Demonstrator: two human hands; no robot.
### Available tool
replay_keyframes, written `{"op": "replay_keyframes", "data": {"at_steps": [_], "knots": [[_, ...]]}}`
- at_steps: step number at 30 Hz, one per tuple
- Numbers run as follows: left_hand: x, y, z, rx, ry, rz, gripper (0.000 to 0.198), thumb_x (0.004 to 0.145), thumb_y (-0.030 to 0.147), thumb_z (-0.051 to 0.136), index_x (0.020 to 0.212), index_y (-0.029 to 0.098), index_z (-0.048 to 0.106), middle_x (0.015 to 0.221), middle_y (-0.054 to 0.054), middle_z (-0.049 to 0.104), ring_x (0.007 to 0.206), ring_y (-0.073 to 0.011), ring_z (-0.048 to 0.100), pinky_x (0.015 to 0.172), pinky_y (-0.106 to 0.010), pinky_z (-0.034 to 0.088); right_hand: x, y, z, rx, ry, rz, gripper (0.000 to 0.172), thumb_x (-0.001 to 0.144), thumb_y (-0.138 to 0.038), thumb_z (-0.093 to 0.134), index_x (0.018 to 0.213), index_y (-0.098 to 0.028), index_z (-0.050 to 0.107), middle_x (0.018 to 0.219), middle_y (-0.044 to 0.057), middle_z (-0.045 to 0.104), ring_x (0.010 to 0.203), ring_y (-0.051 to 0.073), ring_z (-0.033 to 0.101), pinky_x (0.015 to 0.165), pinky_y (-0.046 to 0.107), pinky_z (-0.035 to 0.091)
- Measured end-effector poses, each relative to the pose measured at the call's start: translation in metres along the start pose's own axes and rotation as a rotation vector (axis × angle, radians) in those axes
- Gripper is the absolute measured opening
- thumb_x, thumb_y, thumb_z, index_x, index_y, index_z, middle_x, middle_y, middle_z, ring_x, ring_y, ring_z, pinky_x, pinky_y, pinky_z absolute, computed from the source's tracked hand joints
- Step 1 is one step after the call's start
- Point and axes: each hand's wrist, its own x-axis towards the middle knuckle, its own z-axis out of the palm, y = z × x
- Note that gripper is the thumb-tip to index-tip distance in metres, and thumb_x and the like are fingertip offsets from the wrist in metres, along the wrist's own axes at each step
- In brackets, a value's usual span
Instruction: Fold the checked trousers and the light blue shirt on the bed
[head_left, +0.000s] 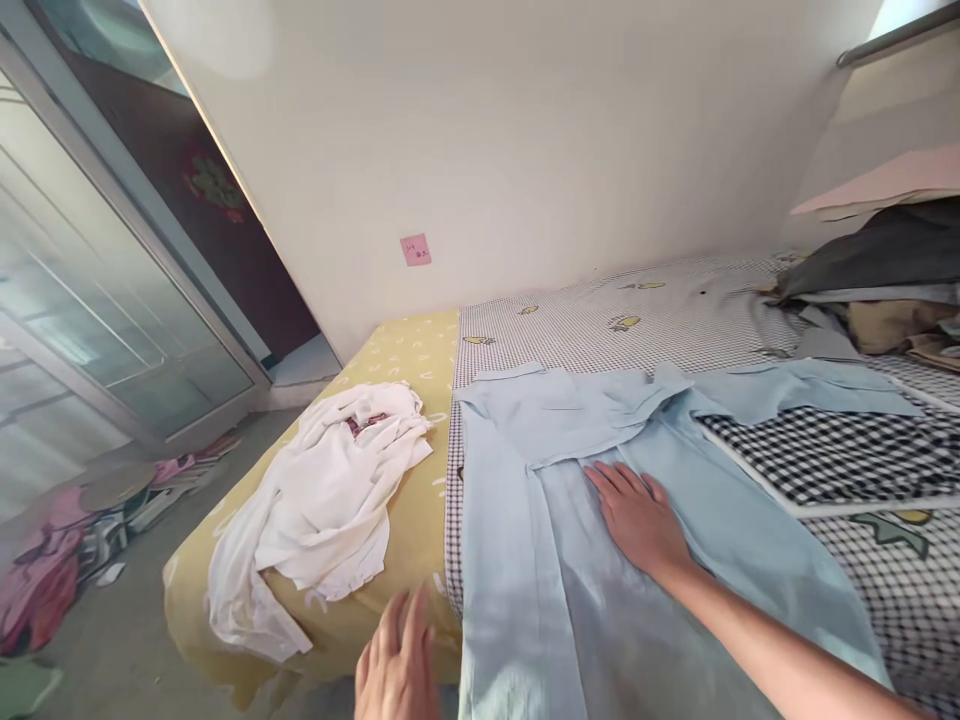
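A light blue shirt (517, 540) lies spread over the bed, its collar end toward the wall. One sleeve (795, 388) stretches out to the right, while a long strip of the cloth runs down the left side. My right hand (637, 515) rests flat on the shirt's upper middle, fingers extended and holding nothing. Left of the shirt, my left hand (397, 660) hovers by the bed's front edge with its fingers stretched out and nothing in them. A crumpled white garment (337, 490) with a small coloured patch lies on the yellow sheet beyond my left hand.
Folded clothes (885, 260) are piled at the bed's far right. A black-and-white checked cloth (832, 455) lies under the blue sleeve. Shoes (154, 500) and pink items (45, 570) sit on the floor at left, near a glass-panelled door (112, 270).
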Motion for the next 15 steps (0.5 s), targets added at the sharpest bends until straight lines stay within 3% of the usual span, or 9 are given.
{"op": "replay_keyframes", "data": {"at_steps": [4, 6, 8, 12, 15], "knots": [[0.069, 0.074, 0.010, 0.050, 0.192, 0.321, 0.067, 0.099, 0.011, 0.039, 0.161, 0.033, 0.028, 0.165, -0.012, 0.039, 0.151, -0.0276, 0.040, 0.118, -0.054, 0.042, 0.000, -0.001, 0.001, 0.001, 0.019, -0.003, 0.054, 0.102, -0.018, 0.027, 0.146, -0.029, 0.058, 0.152, 0.002, 0.058, 0.143, 0.026, 0.046, 0.117, 0.053, 0.031], [0.095, 0.108, 0.022, 0.037, 0.215, 0.369, 0.071, 0.099, 0.009, 0.038, 0.164, 0.031, 0.016, 0.170, -0.013, 0.028, 0.156, -0.0261, 0.029, 0.123, -0.055, 0.035, 0.000, -0.001, 0.002, 0.004, 0.024, -0.010, 0.054, 0.102, -0.018, 0.028, 0.146, -0.028, 0.057, 0.152, 0.003, 0.058, 0.143, 0.027, 0.046, 0.117, 0.054, 0.031], [0.115, 0.126, 0.042, 0.013, 0.192, 0.368, 0.068, 0.101, 0.011, 0.037, 0.164, 0.027, 0.016, 0.171, -0.014, 0.024, 0.157, -0.0262, 0.025, 0.125, -0.055, 0.032, 0.001, 0.000, 0.003, 0.014, 0.016, -0.009, 0.053, 0.101, -0.017, 0.030, 0.146, -0.029, 0.057, 0.152, 0.002, 0.058, 0.144, 0.027, 0.046, 0.117, 0.054, 0.032], [0.134, 0.114, 0.098, 0.008, 0.021, 0.361, 0.054, 0.103, 0.022, 0.036, 0.157, 0.020, 0.038, 0.162, -0.017, 0.043, 0.150, -0.0295, 0.040, 0.121, -0.055, 0.040, 0.003, 0.001, 0.004, 0.043, -0.016, 0.006, 0.054, 0.101, -0.019, 0.032, 0.148, -0.031, 0.055, 0.154, 0.000, 0.055, 0.146, 0.026, 0.043, 0.118, 0.054, 0.032], [0.133, 0.095, 0.128, 0.034, 0.004, 0.372, 0.050, 0.104, 0.029, 0.036, 0.152, 0.021, 0.048, 0.157, -0.014, 0.050, 0.146, -0.0291, 0.047, 0.119, -0.055, 0.043, 0.003, 0.000, 0.005, 0.065, -0.011, 0.006, 0.054, 0.102, -0.019, 0.030, 0.148, -0.031, 0.055, 0.155, 0.000, 0.055, 0.147, 0.026, 0.043, 0.118, 0.054, 0.031]]}}
